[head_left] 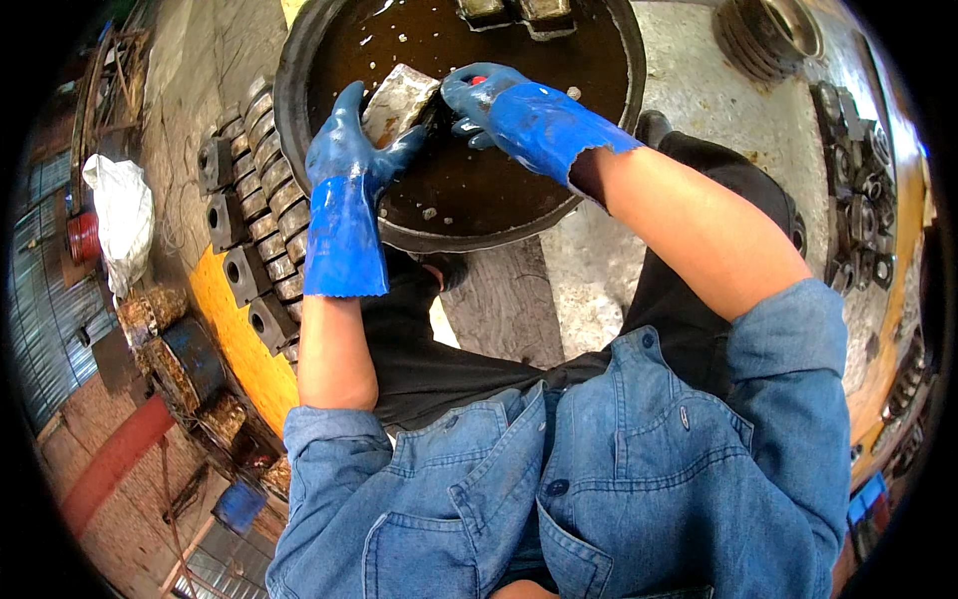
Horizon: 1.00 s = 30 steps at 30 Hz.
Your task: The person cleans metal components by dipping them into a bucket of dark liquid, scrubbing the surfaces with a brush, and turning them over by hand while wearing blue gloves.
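Observation:
Both of my hands wear blue rubber gloves over a round black basin [294,130] of dark liquid. In my left hand [354,145] is a wet, whitish-grey metal block [401,105], tilted, with thumb and fingers spread around its near end. My right hand [487,100] is closed at the block's right side. A small red part [478,80] of something shows between its fingers; the rest is hidden, so I cannot tell its kind. Two more metal blocks [547,12] sit at the basin's far edge, and pale flakes float on the liquid.
Rows of round metal parts [269,140] and dark blocks with holes [244,275] stand left of the basin. Metal rings [768,40] are stacked at far right, with more dark parts [858,200] below. A white sack [122,215] lies at left. A grey board [504,304] lies between my legs.

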Each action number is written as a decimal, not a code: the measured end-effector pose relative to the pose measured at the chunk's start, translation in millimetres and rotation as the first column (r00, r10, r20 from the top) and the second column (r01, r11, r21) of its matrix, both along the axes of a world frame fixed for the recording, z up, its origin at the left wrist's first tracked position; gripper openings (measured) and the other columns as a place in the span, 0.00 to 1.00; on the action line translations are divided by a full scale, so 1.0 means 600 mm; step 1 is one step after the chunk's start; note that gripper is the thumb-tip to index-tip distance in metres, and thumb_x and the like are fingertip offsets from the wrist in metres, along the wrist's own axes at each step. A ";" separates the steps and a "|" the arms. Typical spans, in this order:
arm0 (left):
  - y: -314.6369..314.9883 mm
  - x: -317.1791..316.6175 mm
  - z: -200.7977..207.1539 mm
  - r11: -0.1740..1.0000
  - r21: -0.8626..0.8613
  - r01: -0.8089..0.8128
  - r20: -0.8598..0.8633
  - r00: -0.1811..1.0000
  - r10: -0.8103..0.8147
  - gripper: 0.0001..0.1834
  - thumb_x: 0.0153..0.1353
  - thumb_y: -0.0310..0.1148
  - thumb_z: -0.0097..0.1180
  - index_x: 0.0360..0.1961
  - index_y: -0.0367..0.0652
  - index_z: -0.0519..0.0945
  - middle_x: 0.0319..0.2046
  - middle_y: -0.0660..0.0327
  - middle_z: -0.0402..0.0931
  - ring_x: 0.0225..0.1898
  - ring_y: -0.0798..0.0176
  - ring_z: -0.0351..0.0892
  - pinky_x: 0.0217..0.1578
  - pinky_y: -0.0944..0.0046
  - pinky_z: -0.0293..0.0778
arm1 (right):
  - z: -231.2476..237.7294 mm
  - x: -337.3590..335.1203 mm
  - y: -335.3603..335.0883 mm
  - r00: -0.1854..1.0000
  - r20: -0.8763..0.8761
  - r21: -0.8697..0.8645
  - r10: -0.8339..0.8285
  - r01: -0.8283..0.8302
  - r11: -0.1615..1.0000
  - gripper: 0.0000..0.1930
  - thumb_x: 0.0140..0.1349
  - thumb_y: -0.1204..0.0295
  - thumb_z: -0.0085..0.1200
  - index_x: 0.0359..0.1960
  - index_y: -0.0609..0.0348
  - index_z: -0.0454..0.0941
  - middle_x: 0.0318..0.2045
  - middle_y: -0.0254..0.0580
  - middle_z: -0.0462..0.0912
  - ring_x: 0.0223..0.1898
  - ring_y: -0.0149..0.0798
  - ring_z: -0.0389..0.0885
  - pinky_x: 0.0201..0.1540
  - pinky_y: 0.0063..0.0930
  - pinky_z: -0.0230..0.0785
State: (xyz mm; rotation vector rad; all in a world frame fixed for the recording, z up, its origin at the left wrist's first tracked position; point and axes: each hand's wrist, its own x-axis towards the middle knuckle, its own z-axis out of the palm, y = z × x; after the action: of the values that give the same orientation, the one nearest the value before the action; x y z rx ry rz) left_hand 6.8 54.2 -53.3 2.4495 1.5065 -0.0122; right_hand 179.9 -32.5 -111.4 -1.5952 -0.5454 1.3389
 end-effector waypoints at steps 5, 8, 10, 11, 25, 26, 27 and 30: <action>0.003 -0.015 -0.019 0.998 0.043 0.043 0.077 0.996 -0.046 0.52 0.51 0.53 0.81 0.74 0.45 0.70 0.62 0.43 0.81 0.63 0.42 0.82 0.64 0.48 0.78 | -0.002 0.005 0.006 0.999 -0.012 -0.021 0.042 -0.042 0.999 0.18 0.70 0.55 0.62 0.54 0.52 0.85 0.35 0.43 0.88 0.33 0.39 0.86 0.32 0.37 0.83; -0.001 -0.009 -0.012 0.999 0.027 0.026 0.056 0.998 -0.027 0.52 0.51 0.52 0.81 0.74 0.45 0.70 0.61 0.42 0.81 0.62 0.42 0.83 0.64 0.47 0.78 | -0.003 0.001 0.009 1.000 -0.023 -0.040 0.018 -0.019 0.999 0.19 0.70 0.55 0.62 0.54 0.52 0.84 0.34 0.43 0.88 0.31 0.39 0.87 0.31 0.37 0.82; -0.004 -0.004 -0.008 1.000 0.024 0.019 0.033 0.999 -0.020 0.53 0.50 0.52 0.81 0.74 0.44 0.70 0.61 0.42 0.81 0.62 0.42 0.83 0.63 0.47 0.79 | -0.004 0.000 0.007 0.999 -0.046 -0.056 -0.017 0.014 0.998 0.19 0.70 0.55 0.62 0.55 0.52 0.84 0.33 0.43 0.88 0.29 0.39 0.87 0.30 0.37 0.82; -0.004 -0.003 -0.008 0.999 0.034 0.026 0.027 0.999 -0.027 0.53 0.50 0.52 0.81 0.74 0.44 0.70 0.61 0.42 0.81 0.62 0.42 0.83 0.63 0.47 0.79 | -0.006 -0.001 0.008 0.999 -0.043 -0.060 -0.019 0.016 0.998 0.20 0.69 0.55 0.62 0.55 0.52 0.83 0.33 0.43 0.88 0.29 0.38 0.86 0.30 0.36 0.82; 0.023 -0.012 -0.022 0.999 -0.047 -0.008 0.107 0.994 0.013 0.57 0.49 0.51 0.83 0.75 0.36 0.67 0.62 0.38 0.80 0.63 0.46 0.83 0.63 0.52 0.79 | 0.020 0.036 0.005 0.922 0.114 -0.140 0.369 -0.353 0.925 0.20 0.74 0.56 0.57 0.62 0.48 0.82 0.42 0.41 0.88 0.39 0.35 0.87 0.40 0.34 0.84; 0.031 -0.020 -0.028 0.998 -0.056 -0.015 0.135 0.991 0.023 0.57 0.49 0.52 0.83 0.75 0.36 0.67 0.62 0.38 0.80 0.63 0.46 0.83 0.62 0.52 0.79 | 0.023 0.039 0.003 0.912 0.133 -0.133 0.389 -0.372 0.919 0.20 0.74 0.56 0.58 0.62 0.48 0.82 0.41 0.40 0.88 0.38 0.34 0.87 0.40 0.34 0.84; 0.038 -0.027 -0.034 0.998 -0.064 -0.023 0.162 0.986 0.033 0.57 0.49 0.52 0.83 0.75 0.35 0.67 0.62 0.38 0.80 0.63 0.46 0.83 0.62 0.52 0.79 | 0.026 0.040 -0.002 0.900 0.152 -0.126 0.408 -0.392 0.911 0.19 0.74 0.57 0.58 0.61 0.47 0.83 0.40 0.39 0.88 0.38 0.34 0.87 0.40 0.33 0.84; 0.042 -0.025 -0.024 0.997 -0.053 -0.056 0.165 0.984 0.064 0.57 0.50 0.53 0.83 0.74 0.35 0.68 0.61 0.37 0.80 0.62 0.45 0.83 0.62 0.51 0.79 | 0.044 0.035 -0.018 0.893 0.233 -0.122 0.385 -0.366 0.923 0.17 0.72 0.59 0.58 0.59 0.45 0.85 0.39 0.38 0.89 0.37 0.33 0.86 0.41 0.33 0.84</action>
State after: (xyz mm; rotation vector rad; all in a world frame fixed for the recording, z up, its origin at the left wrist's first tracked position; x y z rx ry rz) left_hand -8.5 79.5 -67.8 2.3035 1.4892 0.1618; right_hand 201.1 -43.3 -85.1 -1.7987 -1.0142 1.4551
